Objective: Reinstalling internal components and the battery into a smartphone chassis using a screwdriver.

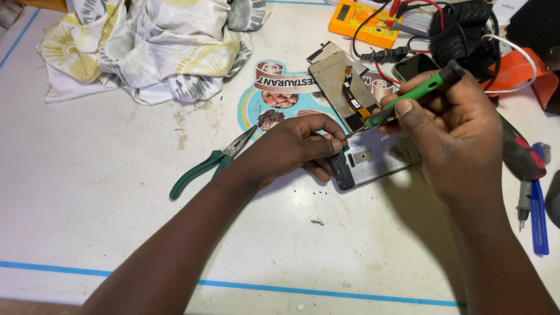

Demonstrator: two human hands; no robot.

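An opened phone body (373, 160), its silver inner frame facing up, lies on the white worktop (116, 192) between my two hands. My left hand (291, 149) comes in from the lower left with the forearm stretched across the worktop, its grip closed on the phone's dark near end, thumb and forefinger pinching the edge. My right hand (455, 137) arches over the phone's far side, wrist bent down, its grip wrapped round a green-handled screwdriver (417, 93) held at a slant; the tip comes down just beside the left fingertips, on the phone's upper edge, though the exact point of contact is too small to make out.

Just beyond the grips lies a detached screen panel (341, 81) with an orange ribbon cable, resting on a printed round mat (262, 99). Left of the left wrist sit green-handled pliers (207, 166). Further out behind the grips are a yellow multimeter (361, 20) with red and black leads and a crumpled patterned cloth (151, 46). To the right of the right forearm, a red-and-black screwdriver (522, 154) and a blue tool (539, 216) lie partly hidden by the arm. Tiny dark specks, perhaps screws, lie under the left hand.
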